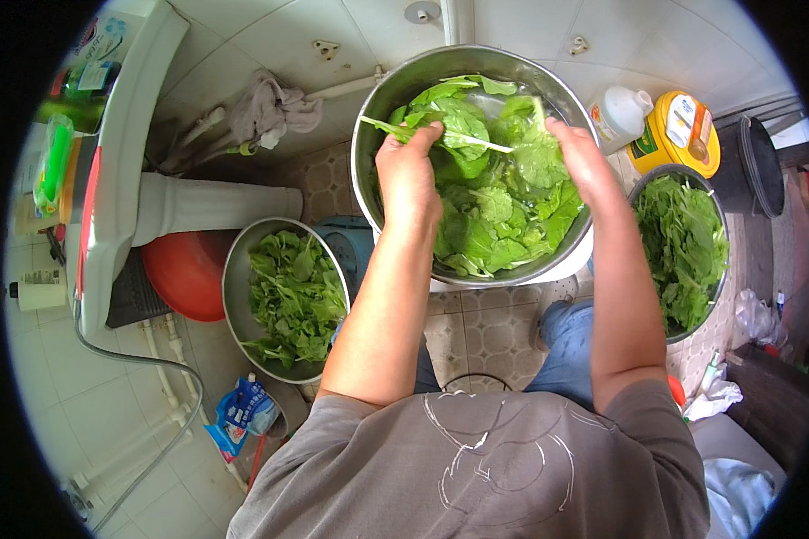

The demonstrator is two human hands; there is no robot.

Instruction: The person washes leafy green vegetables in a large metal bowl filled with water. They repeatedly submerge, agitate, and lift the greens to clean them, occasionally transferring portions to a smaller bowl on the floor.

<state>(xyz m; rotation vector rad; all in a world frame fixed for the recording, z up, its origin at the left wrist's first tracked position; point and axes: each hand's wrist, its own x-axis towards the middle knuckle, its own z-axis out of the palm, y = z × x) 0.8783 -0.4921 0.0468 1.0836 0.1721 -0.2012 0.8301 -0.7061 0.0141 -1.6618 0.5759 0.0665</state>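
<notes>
A large steel basin (357, 155) before me holds water and many loose leafy greens (495, 232). Over its left part my left hand (411, 162) grips a leafy green (475, 140) by its pale stem, thumb on top. At the right side of the basin my right hand (580, 158) holds another leafy green (529, 145), partly blurred, its cut stem pointing up near my fingertips. A second metal bowl (232, 316) of greens stands at the lower left. To the right, beyond my right forearm, a dark-rimmed bowl (725, 269) is heaped with greens.
A white pedestal sink (216, 202) stands at left, with a red basin (185, 276) beneath it. A white plastic jug (620, 114), a yellow tub (667, 145) and a black bucket (748, 168) stand at the upper right. A grey cloth (270, 108) hangs on the wall pipe.
</notes>
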